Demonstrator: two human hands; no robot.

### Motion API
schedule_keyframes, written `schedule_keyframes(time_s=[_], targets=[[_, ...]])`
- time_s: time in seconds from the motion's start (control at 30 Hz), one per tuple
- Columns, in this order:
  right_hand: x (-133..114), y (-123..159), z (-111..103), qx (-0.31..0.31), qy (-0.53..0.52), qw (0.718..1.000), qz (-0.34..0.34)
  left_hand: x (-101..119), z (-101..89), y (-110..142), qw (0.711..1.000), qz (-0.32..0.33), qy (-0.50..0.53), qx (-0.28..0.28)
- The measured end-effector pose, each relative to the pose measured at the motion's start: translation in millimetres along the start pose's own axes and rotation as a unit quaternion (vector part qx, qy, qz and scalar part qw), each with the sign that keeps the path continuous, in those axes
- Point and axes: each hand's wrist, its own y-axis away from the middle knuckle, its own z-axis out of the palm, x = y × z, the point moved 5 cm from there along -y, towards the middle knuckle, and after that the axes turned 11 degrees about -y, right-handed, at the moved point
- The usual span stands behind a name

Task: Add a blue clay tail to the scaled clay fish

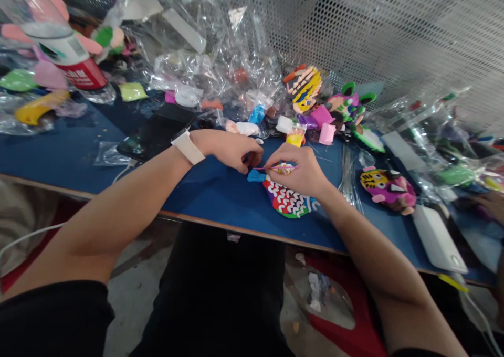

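A clay fish point(289, 202), with white curved scales over red, purple and green, lies flat near the table's front edge. My right hand point(301, 165) is above its upper part, closed in a pinch on a thin pink stick point(275, 167). The stick's left end reaches toward my left hand point(238, 149), whose fingers are curled closed; what they hold, if anything, is hidden. Just below those fingertips is a flat blue clay piece point(256, 176) at the fish's left end. Part of the fish's yellow and white top is covered by my right hand.
Behind my hands are clay packets point(323, 115) and crumpled clear plastic point(220, 58). A black phone point(157, 131) and a bottle point(79, 65) stand left. On the right lie a purple and yellow clay figure point(388, 189) and a white power bank point(440, 239).
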Motion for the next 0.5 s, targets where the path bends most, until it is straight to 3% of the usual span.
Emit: schedule_keyframes(time_s=[0.5], targets=[[-0.4,0.9,5.3,0.029,0.001,0.999,0.027,-4.7,2.9,-3.6,1.000,-0.005,-0.017,0.000]])
